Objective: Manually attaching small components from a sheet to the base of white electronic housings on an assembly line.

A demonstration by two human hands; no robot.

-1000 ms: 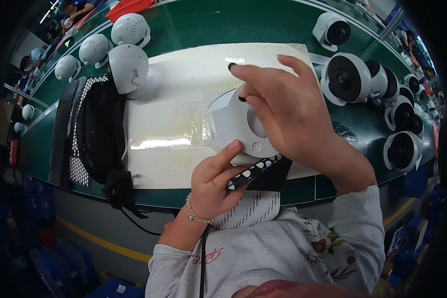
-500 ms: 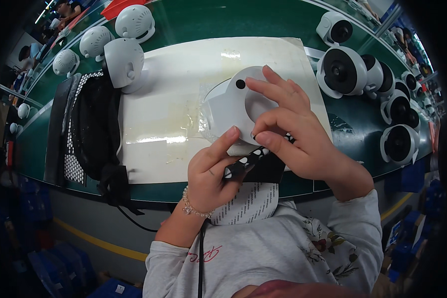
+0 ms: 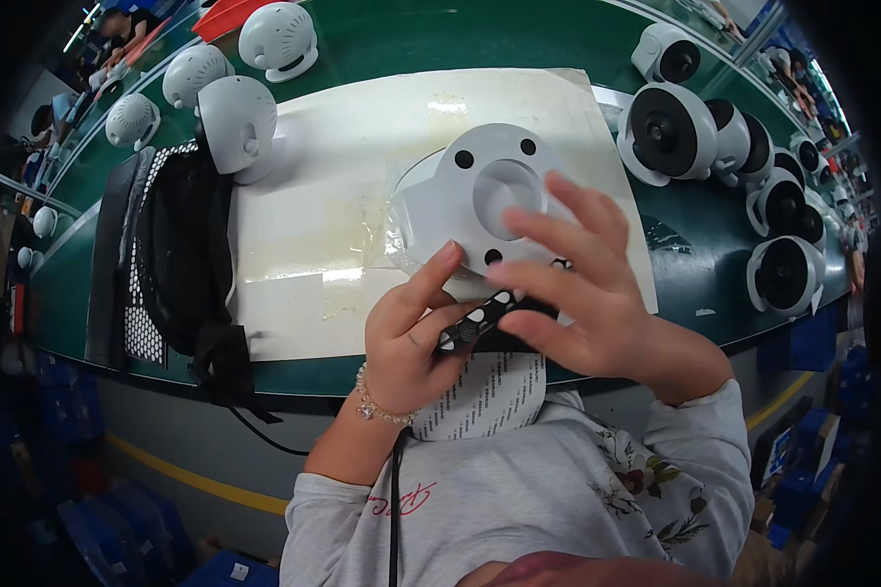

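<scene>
A white rounded device (image 3: 431,207) lies with its flat base facing up, a round recess in the middle. Black round pads sit on the base: an upper left pad (image 3: 464,159), an upper right pad (image 3: 528,147) and a lower pad (image 3: 494,256). My left hand (image 3: 401,338) grips a black sheet with white round gaps (image 3: 472,327), its index fingertip against the base's near edge. Printed white backing paper (image 3: 485,396) hangs below that hand. Over the base's right side, my right hand (image 3: 597,293) is spread and partly blurred, with nothing visible in its fingers.
A cream board (image 3: 313,215) lies under the device. White fan-like units (image 3: 237,125) stand at the far left, beside a black fabric pouch (image 3: 181,245). Several black-faced white units (image 3: 671,135) line the right side. A red tray (image 3: 250,18) sits at the back.
My right hand has opened from a pinch at the base's near edge and drawn slightly back to the right. The lower and upper right pads now show. My left hand keeps its grip.
</scene>
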